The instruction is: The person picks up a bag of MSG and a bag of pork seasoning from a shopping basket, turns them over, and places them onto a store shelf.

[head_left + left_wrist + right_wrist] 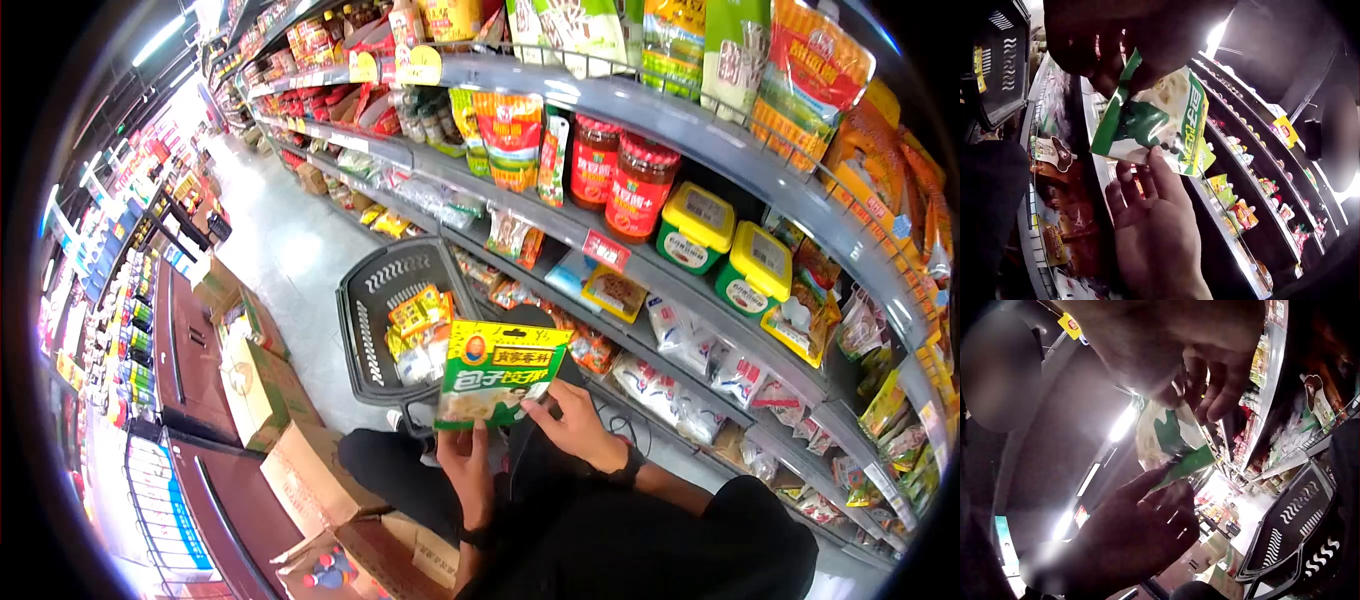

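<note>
A green and yellow seasoning packet, printed with Chinese characters, is held upright in both hands, front facing me. My left hand pinches its bottom edge, with the thumb on the front. On the packet's lower right side, my right hand grips with its thumb over the front and its fingers behind. The left wrist view shows the right hand with its thumb on the packet. Beyond the packet, a dark grey shopping basket stands on the floor, holding several yellow and white packets.
Shelves along the right carry red-lidded jars, yellow-lidded tubs and many bagged goods. Cardboard boxes stand at the left, beside dark red cabinets. An aisle floor runs ahead past the basket.
</note>
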`<state>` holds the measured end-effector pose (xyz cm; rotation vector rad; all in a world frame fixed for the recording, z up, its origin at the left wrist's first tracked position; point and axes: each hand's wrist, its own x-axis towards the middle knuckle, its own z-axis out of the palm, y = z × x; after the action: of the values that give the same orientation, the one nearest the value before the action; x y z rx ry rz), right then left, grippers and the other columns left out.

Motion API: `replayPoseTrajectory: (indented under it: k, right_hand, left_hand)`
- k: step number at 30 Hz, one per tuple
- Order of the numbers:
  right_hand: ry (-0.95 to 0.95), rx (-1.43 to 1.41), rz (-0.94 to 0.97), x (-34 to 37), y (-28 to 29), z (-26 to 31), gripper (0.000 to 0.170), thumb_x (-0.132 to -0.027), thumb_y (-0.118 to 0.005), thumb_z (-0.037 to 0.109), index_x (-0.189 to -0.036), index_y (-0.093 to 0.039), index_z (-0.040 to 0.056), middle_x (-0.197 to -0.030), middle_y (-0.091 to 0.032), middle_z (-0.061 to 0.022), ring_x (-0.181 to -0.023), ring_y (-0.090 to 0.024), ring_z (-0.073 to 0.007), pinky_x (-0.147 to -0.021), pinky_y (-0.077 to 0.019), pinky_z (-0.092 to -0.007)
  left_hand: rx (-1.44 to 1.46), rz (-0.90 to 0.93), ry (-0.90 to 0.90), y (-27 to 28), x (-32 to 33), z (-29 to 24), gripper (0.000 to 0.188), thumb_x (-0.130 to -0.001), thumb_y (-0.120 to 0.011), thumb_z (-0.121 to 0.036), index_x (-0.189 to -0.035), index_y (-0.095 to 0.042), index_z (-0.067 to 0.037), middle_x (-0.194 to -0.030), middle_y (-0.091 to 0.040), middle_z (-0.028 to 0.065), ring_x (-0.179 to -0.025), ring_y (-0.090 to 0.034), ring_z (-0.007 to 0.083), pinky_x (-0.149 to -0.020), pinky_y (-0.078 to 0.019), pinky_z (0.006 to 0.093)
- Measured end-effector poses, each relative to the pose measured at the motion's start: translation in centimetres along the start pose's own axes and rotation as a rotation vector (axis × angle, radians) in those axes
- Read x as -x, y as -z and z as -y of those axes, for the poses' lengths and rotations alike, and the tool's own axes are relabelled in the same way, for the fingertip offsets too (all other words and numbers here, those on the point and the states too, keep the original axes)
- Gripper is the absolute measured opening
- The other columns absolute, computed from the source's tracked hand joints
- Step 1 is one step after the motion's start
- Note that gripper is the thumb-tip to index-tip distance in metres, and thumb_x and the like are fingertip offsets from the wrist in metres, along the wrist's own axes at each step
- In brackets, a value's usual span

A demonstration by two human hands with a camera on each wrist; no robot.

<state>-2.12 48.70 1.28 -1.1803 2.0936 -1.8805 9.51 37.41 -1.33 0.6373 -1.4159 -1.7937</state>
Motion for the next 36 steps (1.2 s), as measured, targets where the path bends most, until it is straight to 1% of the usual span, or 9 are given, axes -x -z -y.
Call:
replayPoseTrajectory:
  k: [11, 13, 14, 19, 22, 25, 27, 28, 36]
  right_hand:
    - [-0.175, -0.097, -0.024, -1.8, 1.0, -2.3, 0.021, -0.092, -0.063, 0.021, -0.101, -0.058, 0.0029, -0.069, -0.056, 0.0013, -0.061, -0.048, -0.0035, -0.052, -0.0393, -0.0224]
    - [-0.172, 0.02, -0.017, -2.3, 1.5, -1.1, 0.021, -0.091, -0.063, 0.021, -0.101, -0.059, 0.0034, -0.068, -0.055, 0.0007, -0.06, -0.048, -0.0042, -0.052, -0.0397, -0.0232]
    - [-0.182, -0.003, -0.009, -2.5, 1.7, -0.9, 0.021, -0.091, -0.064, 0.021, -0.101, -0.059, 0.0035, -0.066, -0.055, -0.0001, -0.059, -0.049, -0.0052, -0.052, -0.0398, -0.0241]
    - [-0.168, -0.026, 0.152, -2.2, 3.7, 0.7, 0.024, -0.095, -0.059, 0.027, -0.095, -0.055, 0.0032, -0.068, -0.053, 0.0003, -0.063, -0.047, -0.0038, -0.055, -0.0394, -0.0231]
    - [-0.277, -0.185, 0.225, -1.0, 4.1, -0.7, 0.018, -0.095, -0.059, 0.019, -0.102, -0.057, 0.0028, -0.082, -0.057, 0.002, -0.074, -0.053, -0.0062, -0.066, -0.045, -0.023]
    - [-0.251, -0.327, 0.153, -0.3, 4.2, -1.5, 0.024, -0.095, -0.059, 0.023, -0.109, -0.057, 0.0033, -0.082, -0.057, 0.004, -0.072, -0.049, -0.0026, -0.062, -0.0432, -0.0206]
    - [-0.295, -0.365, 0.114, -0.3, 4.3, -2.6, 0.023, -0.096, -0.058, 0.023, -0.108, -0.057, 0.0034, -0.082, -0.056, 0.0037, -0.074, -0.05, -0.0029, -0.063, -0.0437, -0.0207]
    - [-0.291, -0.309, 0.095, -0.6, 4.8, -2.2, 0.023, -0.096, -0.058, 0.023, -0.107, -0.057, 0.003, -0.082, -0.056, 0.0033, -0.074, -0.05, -0.0032, -0.064, -0.0437, -0.0206]
    - [-0.16, 0.002, 0.132, -3.3, 4.9, -1.4, 0.016, -0.093, -0.061, 0.017, -0.094, -0.061, 0.001, -0.077, -0.055, 0.0003, -0.065, -0.054, -0.0064, -0.058, -0.0433, -0.022]
  left_hand:
    - [-0.239, 0.12, -0.132, -2.2, -0.2, -1.7, 0.019, -0.083, -0.065, -0.001, -0.098, -0.054, 0.003, -0.082, -0.06, 0.0068, -0.078, -0.058, 0.014, -0.073, -0.0478, 0.0281]
    - [-0.029, 0.035, -0.141, -3.3, -0.6, -2.6, 0.016, -0.083, -0.064, 0.0, -0.096, -0.055, 0.003, -0.084, -0.06, 0.0087, -0.085, -0.059, 0.0171, -0.079, -0.0473, 0.029]
    - [-0.013, 0.214, -0.094, -1.7, -1.3, -0.8, 0.043, -0.087, -0.059, 0.004, -0.125, -0.039, -0.001, -0.117, -0.054, 0.0124, -0.108, -0.054, 0.0184, -0.091, -0.0435, 0.0288]
    - [0.026, 0.427, 0.279, 0.6, -4.5, -0.5, 0.043, -0.092, -0.058, -0.004, -0.133, -0.044, -0.001, -0.127, -0.053, 0.0142, -0.107, -0.055, 0.0203, -0.087, -0.0466, 0.0301]
    - [0.099, 0.46, 0.151, 0.1, -4.6, -0.1, 0.039, -0.093, -0.054, 0.0, -0.13, -0.044, 0.003, -0.119, -0.057, 0.0132, -0.106, -0.056, 0.0224, -0.09, -0.0453, 0.0333]
    - [-0.158, 0.467, 0.371, -1.3, -4.7, -2.5, 0.043, -0.091, -0.06, -0.004, -0.13, -0.043, 0.004, -0.122, -0.056, 0.0148, -0.11, -0.054, 0.0227, -0.093, -0.0444, 0.0345]
    - [0.003, 0.556, 0.212, -1.2, -5.1, 0.2, 0.044, -0.089, -0.063, -0.005, -0.129, -0.045, 0.004, -0.119, -0.057, 0.0141, -0.108, -0.055, 0.0228, -0.092, -0.0446, 0.0348]
    - [-0.09, 0.495, 0.228, -2.7, -3.6, -4.5, 0.042, -0.088, -0.063, -0.005, -0.127, -0.048, 0.005, -0.115, -0.06, 0.0123, -0.105, -0.058, 0.0225, -0.09, -0.0449, 0.0346]
    - [-0.08, 0.539, 0.202, 0.0, -5.0, -5.3, 0.038, -0.091, -0.06, -0.007, -0.126, -0.051, 0.007, -0.119, -0.061, 0.0129, -0.107, -0.056, 0.019, -0.09, -0.0446, 0.033]
